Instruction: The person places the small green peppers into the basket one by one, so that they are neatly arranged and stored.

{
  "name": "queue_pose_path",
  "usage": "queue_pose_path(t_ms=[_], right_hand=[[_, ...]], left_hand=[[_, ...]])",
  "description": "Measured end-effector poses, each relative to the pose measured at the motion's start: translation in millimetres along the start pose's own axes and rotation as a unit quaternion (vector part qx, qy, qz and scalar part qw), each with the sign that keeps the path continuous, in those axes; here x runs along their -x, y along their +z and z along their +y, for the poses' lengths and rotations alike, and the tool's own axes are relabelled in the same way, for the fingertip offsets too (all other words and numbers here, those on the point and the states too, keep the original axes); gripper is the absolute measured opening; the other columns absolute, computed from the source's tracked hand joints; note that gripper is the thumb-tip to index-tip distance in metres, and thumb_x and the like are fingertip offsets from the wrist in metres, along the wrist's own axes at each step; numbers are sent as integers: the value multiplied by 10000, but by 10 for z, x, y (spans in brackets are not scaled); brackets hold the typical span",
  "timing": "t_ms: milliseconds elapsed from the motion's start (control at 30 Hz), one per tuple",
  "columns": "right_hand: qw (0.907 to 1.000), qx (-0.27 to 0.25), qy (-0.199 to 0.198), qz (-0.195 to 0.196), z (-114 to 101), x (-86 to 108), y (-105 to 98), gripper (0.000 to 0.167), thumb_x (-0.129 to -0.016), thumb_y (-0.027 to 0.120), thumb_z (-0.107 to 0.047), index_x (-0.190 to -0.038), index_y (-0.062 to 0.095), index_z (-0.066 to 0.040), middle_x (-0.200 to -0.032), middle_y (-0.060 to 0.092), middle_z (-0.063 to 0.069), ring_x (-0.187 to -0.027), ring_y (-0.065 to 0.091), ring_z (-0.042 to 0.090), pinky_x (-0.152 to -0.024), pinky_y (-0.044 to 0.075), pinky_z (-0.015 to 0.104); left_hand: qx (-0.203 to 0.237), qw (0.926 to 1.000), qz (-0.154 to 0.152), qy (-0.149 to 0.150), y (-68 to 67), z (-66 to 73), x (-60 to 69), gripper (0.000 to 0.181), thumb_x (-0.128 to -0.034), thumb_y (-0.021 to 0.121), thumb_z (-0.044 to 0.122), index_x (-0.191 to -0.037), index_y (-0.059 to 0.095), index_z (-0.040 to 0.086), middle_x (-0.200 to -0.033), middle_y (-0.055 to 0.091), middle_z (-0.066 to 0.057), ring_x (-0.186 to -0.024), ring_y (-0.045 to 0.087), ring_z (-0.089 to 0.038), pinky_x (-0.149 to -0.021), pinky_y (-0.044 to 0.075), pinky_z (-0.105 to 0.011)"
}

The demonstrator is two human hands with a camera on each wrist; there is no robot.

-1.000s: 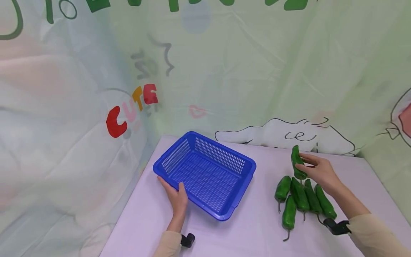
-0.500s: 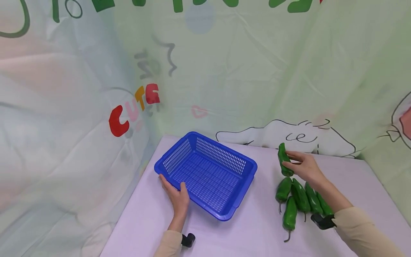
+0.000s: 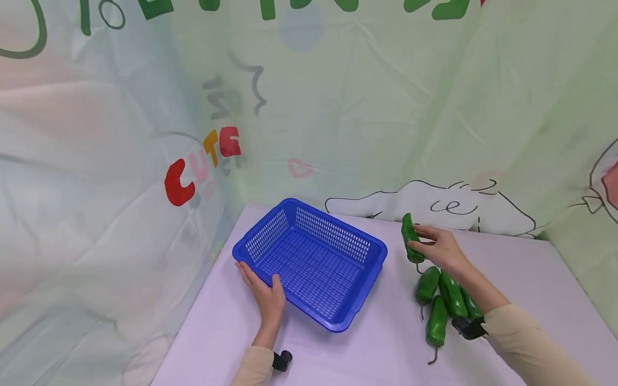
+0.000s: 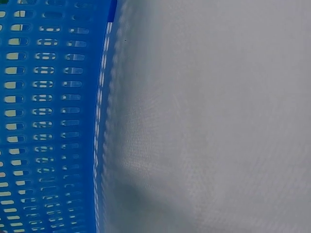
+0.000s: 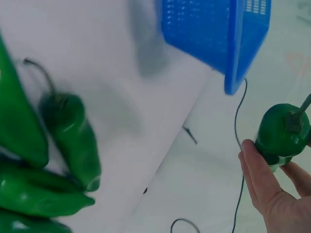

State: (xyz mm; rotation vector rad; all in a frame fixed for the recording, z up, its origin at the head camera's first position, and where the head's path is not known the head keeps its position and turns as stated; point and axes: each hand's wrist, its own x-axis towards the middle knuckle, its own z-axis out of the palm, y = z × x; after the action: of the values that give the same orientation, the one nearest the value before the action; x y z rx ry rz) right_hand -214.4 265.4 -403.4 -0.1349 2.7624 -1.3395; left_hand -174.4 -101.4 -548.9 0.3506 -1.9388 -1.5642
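Note:
In the head view my left hand (image 3: 266, 296) rests against the front-left side of a blue plastic basket (image 3: 309, 311), fingers straight along its rim and thumb up. The basket's mesh floor shows bare. To its right, my right hand (image 3: 441, 247) pinches a green pepper (image 3: 410, 238) between thumb and fingers, held upright with its stem down. The right wrist view shows the held pepper (image 5: 279, 131) stem end toward the camera. The left wrist view has only the basket's slotted wall (image 4: 48, 121) and the table; the left hand is out of it.
Several more green peppers (image 3: 436, 321) lie on the pale tabletop (image 3: 367, 354) below my right hand, partly covered by the right forearm. A printed cloth (image 3: 367, 107) hangs behind the table and along its left side.
My right hand has carried the pepper leftward, from above the pile toward the basket's right side. The left hand and basket have stayed nearly still.

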Motion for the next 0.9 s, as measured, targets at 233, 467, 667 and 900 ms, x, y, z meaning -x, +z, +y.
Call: queue_pose_path(t_ms=[233, 467, 667, 900], right_hand=[[9998, -79, -182, 23, -108, -89, 154, 580, -944, 635, -122, -1439, 419, 89, -1391, 464, 354, -1171, 545, 516, -878, 529, 502], [9993, -213, -277, -116, -206, -162, 300, 571, -943, 632, -113, -1436, 425, 88, -1402, 461, 344, -1166, 553, 503, -853, 546, 473], [9982, -393, -377, -236, -397, -245, 445, 559, -945, 630, -102, -1432, 432, 87, -1396, 471, 338, -1179, 546, 506, -861, 541, 471], [9962, -629, -406, -445, -610, -397, 702, 529, -946, 615, -71, -1426, 449, 76, -1390, 479, 336, -1165, 568, 486, -841, 553, 446]], left_hand=[[-80, 9999, 1, 135, 7, 8, -8, 896, -861, 527, 1, -1579, -7, 43, -1638, -89, -163, -1501, -36, -338, -1173, 93, -554], [-159, 9997, 46, 174, 9, -15, -22, 891, -850, 529, -1, -1578, 15, 31, -1639, -74, -163, -1501, -29, -340, -1174, 96, -550], [-170, 9994, 87, 300, 12, -16, -24, 878, -832, 535, -18, -1572, 63, 5, -1643, -68, -156, -1500, -25, -346, -1175, 91, -547], [-294, 9988, 61, 400, 10, -15, -30, 839, -823, 535, -1, -1562, 138, -13, -1646, -63, -143, -1502, -16, -339, -1166, 113, -569]])
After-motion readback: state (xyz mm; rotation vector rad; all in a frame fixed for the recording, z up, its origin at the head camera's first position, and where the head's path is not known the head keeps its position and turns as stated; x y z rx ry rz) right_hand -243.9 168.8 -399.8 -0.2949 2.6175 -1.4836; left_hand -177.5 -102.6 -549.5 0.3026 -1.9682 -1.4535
